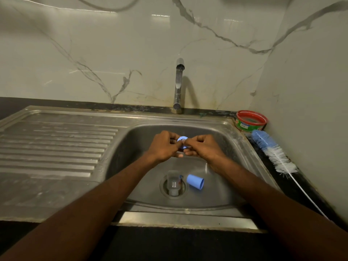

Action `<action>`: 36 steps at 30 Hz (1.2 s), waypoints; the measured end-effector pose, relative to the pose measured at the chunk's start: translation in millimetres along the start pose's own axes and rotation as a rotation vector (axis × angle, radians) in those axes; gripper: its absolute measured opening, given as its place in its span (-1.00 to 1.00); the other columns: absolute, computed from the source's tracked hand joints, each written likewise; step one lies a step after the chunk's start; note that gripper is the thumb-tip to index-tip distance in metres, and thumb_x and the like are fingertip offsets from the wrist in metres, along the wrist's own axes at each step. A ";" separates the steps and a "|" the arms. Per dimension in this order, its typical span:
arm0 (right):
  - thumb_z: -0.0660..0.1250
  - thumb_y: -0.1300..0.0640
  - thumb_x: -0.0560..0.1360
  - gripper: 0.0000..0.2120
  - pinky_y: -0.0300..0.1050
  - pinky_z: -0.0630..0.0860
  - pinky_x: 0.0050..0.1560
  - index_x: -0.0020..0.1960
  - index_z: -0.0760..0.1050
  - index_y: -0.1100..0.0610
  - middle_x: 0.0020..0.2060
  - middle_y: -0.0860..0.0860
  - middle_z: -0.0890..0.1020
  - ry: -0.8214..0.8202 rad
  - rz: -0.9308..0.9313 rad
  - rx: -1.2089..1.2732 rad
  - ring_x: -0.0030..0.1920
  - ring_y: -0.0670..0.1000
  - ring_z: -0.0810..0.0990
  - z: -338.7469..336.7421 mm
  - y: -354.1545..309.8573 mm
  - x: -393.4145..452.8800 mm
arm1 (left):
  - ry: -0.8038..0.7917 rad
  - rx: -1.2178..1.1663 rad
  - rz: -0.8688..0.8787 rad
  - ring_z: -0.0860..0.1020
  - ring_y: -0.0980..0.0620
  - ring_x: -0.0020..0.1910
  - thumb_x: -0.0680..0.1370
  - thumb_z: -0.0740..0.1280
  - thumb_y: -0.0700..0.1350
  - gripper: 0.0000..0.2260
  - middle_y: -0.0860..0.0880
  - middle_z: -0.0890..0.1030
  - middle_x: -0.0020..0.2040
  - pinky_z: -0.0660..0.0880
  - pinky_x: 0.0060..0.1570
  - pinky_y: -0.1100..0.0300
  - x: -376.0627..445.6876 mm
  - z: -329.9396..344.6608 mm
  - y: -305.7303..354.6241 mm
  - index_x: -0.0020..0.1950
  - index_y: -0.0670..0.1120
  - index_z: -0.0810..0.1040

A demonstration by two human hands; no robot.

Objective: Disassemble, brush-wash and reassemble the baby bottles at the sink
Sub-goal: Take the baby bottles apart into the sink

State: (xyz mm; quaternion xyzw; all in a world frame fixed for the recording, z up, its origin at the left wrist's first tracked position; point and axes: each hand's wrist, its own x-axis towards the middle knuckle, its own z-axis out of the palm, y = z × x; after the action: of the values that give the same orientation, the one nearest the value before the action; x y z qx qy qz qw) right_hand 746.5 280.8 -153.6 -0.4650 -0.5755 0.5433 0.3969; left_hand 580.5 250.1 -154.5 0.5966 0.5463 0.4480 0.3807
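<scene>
A: Hands?
B: Both were over the middle of the sink basin (222,140), facing each other. Left hand (162,146) and right hand (202,147) each pinched the blue collar ring (182,141), fingers curled round it from either side. Ring was held in the air, touching nothing else.

A: Rest of the bottle?
B: Clear bottle body (173,182) lay on the drain at the basin's near edge. Blue cap (195,181) lay on its side just right of it; touching or not, couldn't tell.

A: Brush?
B: Bottle brush (273,153) lay on the dark counter along the sink's right edge, blue-and-white bristles toward the back, thin handle running to the near right corner.

A: Anything else?
B: Red-rimmed soap tub (251,121) sat at the back right corner, just behind the brush head. Tap (178,85) stood at the back edge, no water visible. Drainboard (56,147) took the left side.
</scene>
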 end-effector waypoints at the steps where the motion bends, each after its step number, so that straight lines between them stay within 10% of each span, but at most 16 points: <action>1: 0.55 0.11 0.46 -0.76 -0.05 0.66 0.02 -0.04 0.65 0.28 -0.20 0.17 0.74 0.007 -0.007 -0.013 -0.12 0.11 0.75 -0.6 0.7 1.4 | -0.030 0.007 0.010 0.73 -0.03 -0.12 0.60 0.41 -0.14 -0.79 -0.13 0.73 -0.07 0.68 -0.06 0.08 0.5 -1.0 -0.8 0.18 -0.22 0.65; 10: 0.55 0.12 0.46 -0.73 0.02 0.68 0.03 0.00 0.62 0.29 -0.22 0.15 0.74 0.061 -0.062 -0.049 -0.16 0.11 0.75 -5.4 4.3 4.7 | -0.218 0.022 0.076 0.67 0.04 0.15 0.68 0.27 -0.17 -0.68 -0.08 0.64 0.26 0.64 0.12 0.07 -0.1 -11.2 1.8 0.44 -0.14 0.50; 24: 0.49 0.26 0.50 -0.76 -0.17 0.67 -0.17 0.14 0.58 0.23 -0.12 0.19 0.74 -0.008 -0.025 -0.042 -0.17 0.09 0.75 -7.9 5.4 7.5 | -0.122 -0.174 -0.103 0.70 -0.06 0.04 0.70 0.24 -0.03 -0.70 -0.17 0.70 0.05 0.65 -0.03 0.11 6.4 -7.0 -5.8 0.28 -0.19 0.59; 30: 0.46 0.31 0.50 -0.82 -0.14 0.67 -0.17 0.09 0.60 0.24 -0.24 0.15 0.73 -0.058 -0.015 -0.295 -0.21 0.06 0.75 -13.4 9.0 10.5 | 0.080 0.174 -0.069 0.64 0.12 -0.01 0.60 0.41 -0.11 -0.78 0.01 0.68 0.03 0.63 -0.21 0.22 14.0 -22.8 -19.7 0.22 -0.12 0.63; 36: 0.44 0.30 0.51 -0.85 -0.16 0.67 -0.28 0.07 0.60 0.26 -0.27 0.20 0.71 -0.305 0.120 -0.862 -0.36 0.00 0.71 -15.7 17.8 3.1 | -0.041 0.565 -0.019 0.60 0.18 -0.17 0.62 0.38 -0.11 -0.80 0.04 0.67 -0.01 0.55 -0.07 0.26 16.6 -25.1 -27.6 0.21 -0.12 0.66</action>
State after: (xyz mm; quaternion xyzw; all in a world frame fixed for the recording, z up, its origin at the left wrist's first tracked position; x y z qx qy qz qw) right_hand 762.6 287.4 -170.0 -0.5347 -0.7728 0.3387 0.0461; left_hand 548.1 268.9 -170.8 0.6828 0.6472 0.2624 0.2144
